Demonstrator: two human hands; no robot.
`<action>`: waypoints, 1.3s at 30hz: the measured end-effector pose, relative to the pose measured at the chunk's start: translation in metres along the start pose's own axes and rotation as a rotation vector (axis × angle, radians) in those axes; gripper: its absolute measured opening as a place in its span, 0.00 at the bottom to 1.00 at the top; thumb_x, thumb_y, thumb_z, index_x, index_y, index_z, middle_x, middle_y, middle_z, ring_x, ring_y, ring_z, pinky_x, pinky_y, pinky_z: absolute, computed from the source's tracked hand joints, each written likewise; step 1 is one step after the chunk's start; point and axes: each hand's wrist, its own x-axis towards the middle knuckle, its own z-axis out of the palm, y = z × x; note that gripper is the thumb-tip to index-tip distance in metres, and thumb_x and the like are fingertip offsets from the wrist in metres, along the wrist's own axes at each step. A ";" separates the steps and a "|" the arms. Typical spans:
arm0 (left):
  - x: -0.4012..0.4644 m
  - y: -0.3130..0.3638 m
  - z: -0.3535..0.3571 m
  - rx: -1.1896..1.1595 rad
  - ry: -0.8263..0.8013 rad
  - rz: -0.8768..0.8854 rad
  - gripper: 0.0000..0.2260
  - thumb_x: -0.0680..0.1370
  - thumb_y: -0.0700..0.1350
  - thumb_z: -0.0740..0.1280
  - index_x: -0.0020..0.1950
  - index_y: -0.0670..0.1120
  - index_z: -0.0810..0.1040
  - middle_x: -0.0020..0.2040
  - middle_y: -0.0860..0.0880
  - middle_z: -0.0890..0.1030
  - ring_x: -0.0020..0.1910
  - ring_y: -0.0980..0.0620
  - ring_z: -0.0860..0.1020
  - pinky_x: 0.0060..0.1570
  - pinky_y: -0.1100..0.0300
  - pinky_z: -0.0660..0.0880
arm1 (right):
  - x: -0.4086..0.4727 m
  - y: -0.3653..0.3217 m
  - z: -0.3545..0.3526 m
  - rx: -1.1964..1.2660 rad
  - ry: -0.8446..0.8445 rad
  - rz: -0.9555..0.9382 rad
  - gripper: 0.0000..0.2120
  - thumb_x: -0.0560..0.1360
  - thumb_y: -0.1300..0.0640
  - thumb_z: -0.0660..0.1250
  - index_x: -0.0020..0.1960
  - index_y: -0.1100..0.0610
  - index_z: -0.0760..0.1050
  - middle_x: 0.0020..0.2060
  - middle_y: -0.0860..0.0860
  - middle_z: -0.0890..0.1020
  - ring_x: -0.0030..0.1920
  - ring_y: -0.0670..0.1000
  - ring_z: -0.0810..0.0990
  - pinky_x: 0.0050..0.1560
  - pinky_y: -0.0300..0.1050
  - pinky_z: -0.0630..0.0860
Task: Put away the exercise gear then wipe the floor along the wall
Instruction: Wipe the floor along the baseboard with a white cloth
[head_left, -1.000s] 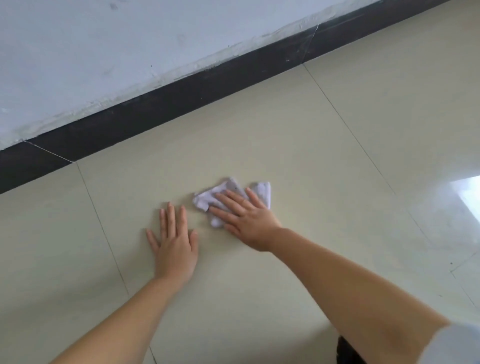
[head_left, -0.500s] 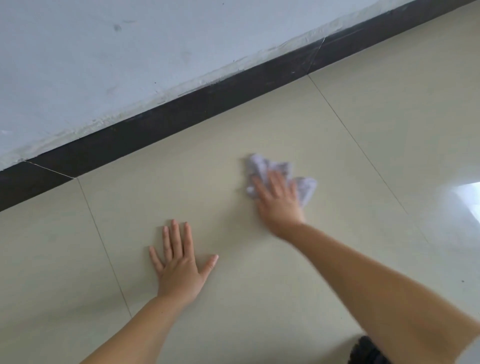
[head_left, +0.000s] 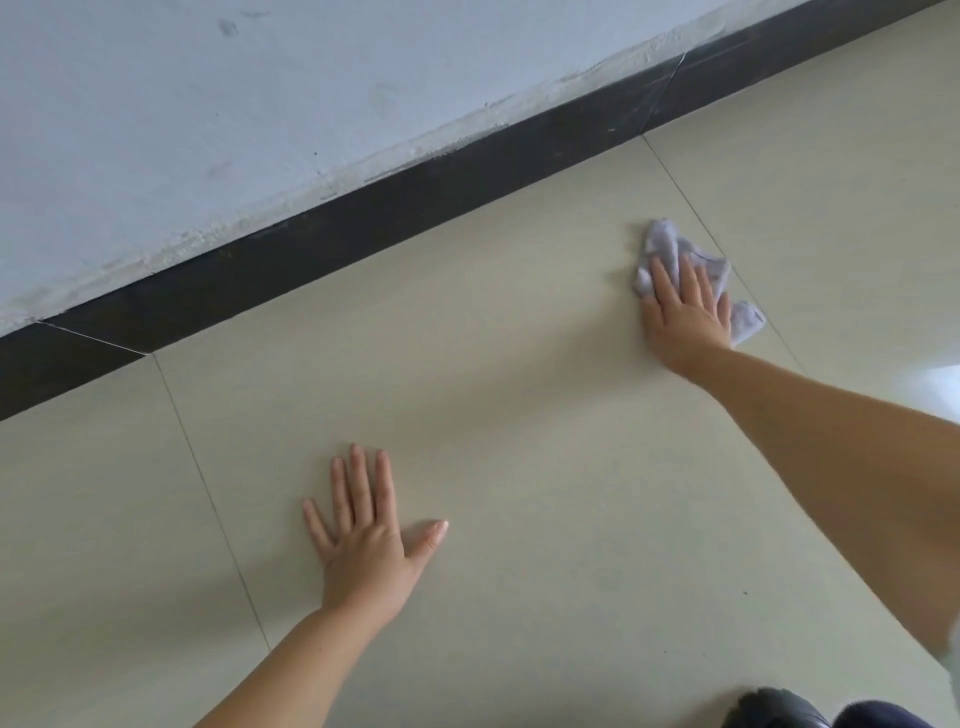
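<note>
My right hand (head_left: 685, 317) lies flat on a crumpled pale grey cloth (head_left: 667, 249), pressing it onto the beige tiled floor (head_left: 519, 364) at the right, a short way out from the wall. The cloth shows above my fingers and again at my little-finger side. My left hand (head_left: 363, 545) rests palm down on the floor at the lower middle, fingers spread, holding nothing. No exercise gear is in view.
A white wall (head_left: 260, 104) with a black skirting board (head_left: 363, 218) runs diagonally across the top. Tile joints cross the floor at left and right. A dark shoe or knee (head_left: 779, 709) shows at the bottom right edge.
My right hand has slid the cloth to the right and away from my left hand, along the wall. My left hand has stayed planted, its thumb now spread wider.
</note>
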 end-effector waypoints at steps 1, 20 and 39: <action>0.000 -0.001 0.000 -0.004 -0.005 -0.002 0.42 0.73 0.72 0.39 0.75 0.43 0.57 0.75 0.41 0.61 0.76 0.47 0.44 0.67 0.44 0.47 | -0.002 -0.004 0.000 0.023 0.003 0.061 0.26 0.82 0.44 0.42 0.78 0.44 0.41 0.78 0.50 0.41 0.77 0.50 0.38 0.75 0.56 0.36; -0.002 0.001 -0.008 -0.064 -0.113 -0.045 0.45 0.62 0.73 0.37 0.70 0.52 0.23 0.68 0.53 0.21 0.63 0.56 0.16 0.67 0.44 0.27 | 0.035 -0.062 -0.015 -0.018 -0.015 -0.173 0.25 0.82 0.42 0.40 0.78 0.44 0.43 0.78 0.49 0.42 0.77 0.50 0.39 0.75 0.57 0.37; -0.003 0.009 -0.031 -0.082 -0.239 -0.019 0.43 0.75 0.68 0.55 0.76 0.49 0.33 0.76 0.47 0.31 0.75 0.46 0.32 0.69 0.37 0.34 | -0.339 -0.080 0.123 -0.246 -0.647 -0.443 0.37 0.67 0.39 0.29 0.76 0.42 0.35 0.68 0.53 0.24 0.65 0.56 0.20 0.72 0.62 0.36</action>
